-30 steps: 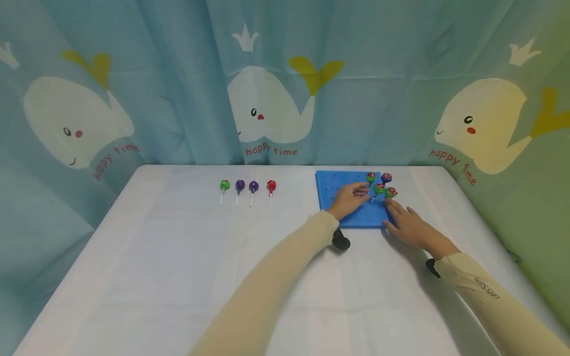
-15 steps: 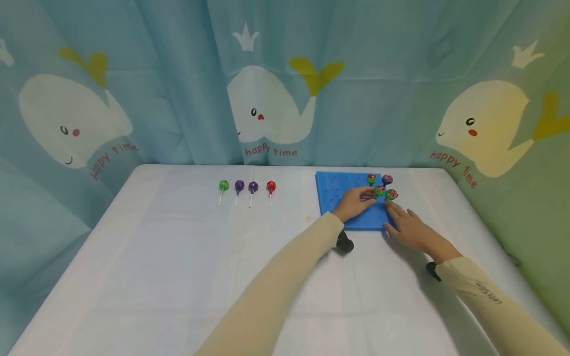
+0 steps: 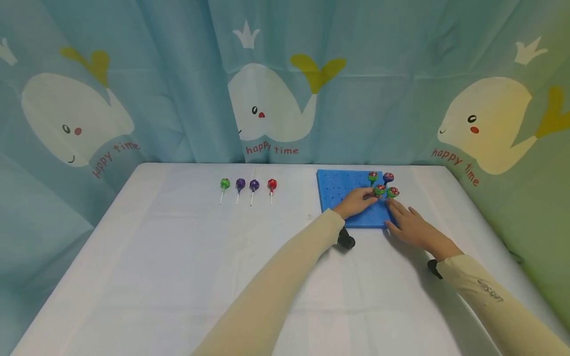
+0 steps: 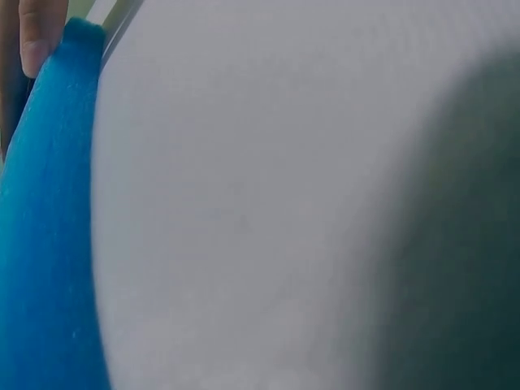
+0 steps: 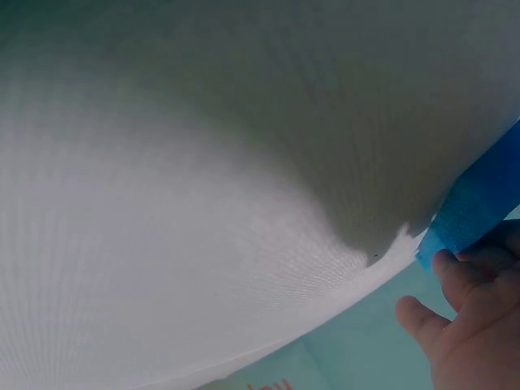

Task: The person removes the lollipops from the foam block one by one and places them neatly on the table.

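Board (image 3: 330, 187) beneath left fingers (image 3: 365, 191); lollipop cluster (image 3: 379, 191) just beyond right fingers (image 3: 396, 205); lollipop row (image 3: 254, 185) on the table (image 3: 178, 247), well left of both.

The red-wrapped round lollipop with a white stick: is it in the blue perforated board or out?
Out: the red-wrapped round lollipop lies on the white table, apart from the blue perforated board, its stick visible.

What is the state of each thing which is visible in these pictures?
Left hand: holding the front left green lollipop below its head
Front left green lollipop: held, head up
Right hand: fingers extended, touching the blue board
Blue board: flat on the white table
Front right green lollipop: head up
Back green lollipop: head up
Dark blue lollipop: head up
Loose green lollipop: lying
Two purple lollipops: lying
Red lollipop: lying
Curtain: hanging
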{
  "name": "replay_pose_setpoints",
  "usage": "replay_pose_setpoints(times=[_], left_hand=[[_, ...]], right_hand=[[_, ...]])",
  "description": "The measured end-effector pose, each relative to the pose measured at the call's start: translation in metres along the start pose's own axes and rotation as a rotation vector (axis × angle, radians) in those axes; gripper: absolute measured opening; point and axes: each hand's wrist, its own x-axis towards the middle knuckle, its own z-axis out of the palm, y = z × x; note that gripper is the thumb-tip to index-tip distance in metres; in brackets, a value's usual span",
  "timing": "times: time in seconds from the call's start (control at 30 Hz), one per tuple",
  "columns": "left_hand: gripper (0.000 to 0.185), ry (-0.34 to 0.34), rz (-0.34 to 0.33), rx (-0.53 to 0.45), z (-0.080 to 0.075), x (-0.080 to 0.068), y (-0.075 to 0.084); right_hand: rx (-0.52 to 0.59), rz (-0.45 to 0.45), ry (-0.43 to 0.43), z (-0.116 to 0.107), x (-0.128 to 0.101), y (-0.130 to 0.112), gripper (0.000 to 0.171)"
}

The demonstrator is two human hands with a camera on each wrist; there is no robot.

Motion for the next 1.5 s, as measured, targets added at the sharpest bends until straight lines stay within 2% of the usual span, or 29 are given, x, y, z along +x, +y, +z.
replay_pose_setpoints(times=[0.17, 0.53, 0.87, 1.1, 1.43, 1.5], left_hand=[[0.028, 0.053, -0.021, -0.040, 0.0034, 0.0002, 0.0001], [0.027, 0.140, -0.019, -0.089, 0.0041, 0.0010, -0.0005], [0.025, 0.175, -0.019, -0.183, 0.0052, 0.0008, -0.0043], [0.027, 0.189, -0.041, -0.335, 0.0033, -0.0019, -0.0036], [0.028, 0.216, -0.038, -0.365, 0.0023, -0.0033, -0.0066], [0.028, 0.212, -0.038, -0.395, 0.0015, -0.0039, -0.0061]], right_hand=[[0.009, -0.001, -0.002, 0.0003, -0.0004, 0.0019, 0.061], [0.019, 0.003, -0.011, -0.0003, 0.0007, 0.0022, 0.062], [0.010, -0.001, -0.009, 0.0002, 0.0020, 0.0032, 0.062], [0.011, 0.000, -0.002, -0.0006, 0.0000, 0.0032, 0.062], [0.015, 0.016, -0.019, -0.0005, 0.0005, 0.0010, 0.062], [0.013, 0.018, -0.026, -0.0012, 0.0006, 0.0006, 0.063]])
